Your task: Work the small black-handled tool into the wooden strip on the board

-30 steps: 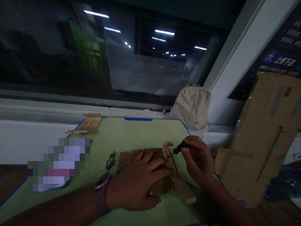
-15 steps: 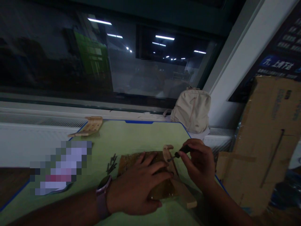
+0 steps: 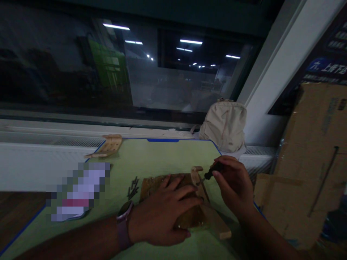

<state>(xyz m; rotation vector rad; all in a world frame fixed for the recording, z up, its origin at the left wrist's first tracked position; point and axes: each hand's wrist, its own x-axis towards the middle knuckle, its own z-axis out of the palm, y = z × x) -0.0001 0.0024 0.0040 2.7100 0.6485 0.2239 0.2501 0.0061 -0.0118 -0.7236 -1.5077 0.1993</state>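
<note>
My left hand (image 3: 165, 209) lies flat with fingers spread over a brown, tape-wrapped board (image 3: 189, 218), its fingertips reaching a curved wooden piece (image 3: 215, 220) along the board's right side. In my right hand (image 3: 235, 184) is a screwdriver with a black handle (image 3: 213, 170). The tool slants down to the left, its tip at the wooden piece near the hooked upper end. What the tip touches is too dark to make out. Several screws (image 3: 133, 188) lie in a loose pile left of the board.
The green table (image 3: 162, 155) has a blue edge. More curved wooden parts (image 3: 107, 146) rest at its far left corner, above a blurred-out flat object (image 3: 81, 191). A beige backpack (image 3: 225, 124) stands by the window. Large cardboard (image 3: 306, 162) leans at the right.
The view has shifted slightly, so the scene sits a little further right. My right fingers have shifted on the screwdriver handle, showing more of it. My left hand stays on the board.
</note>
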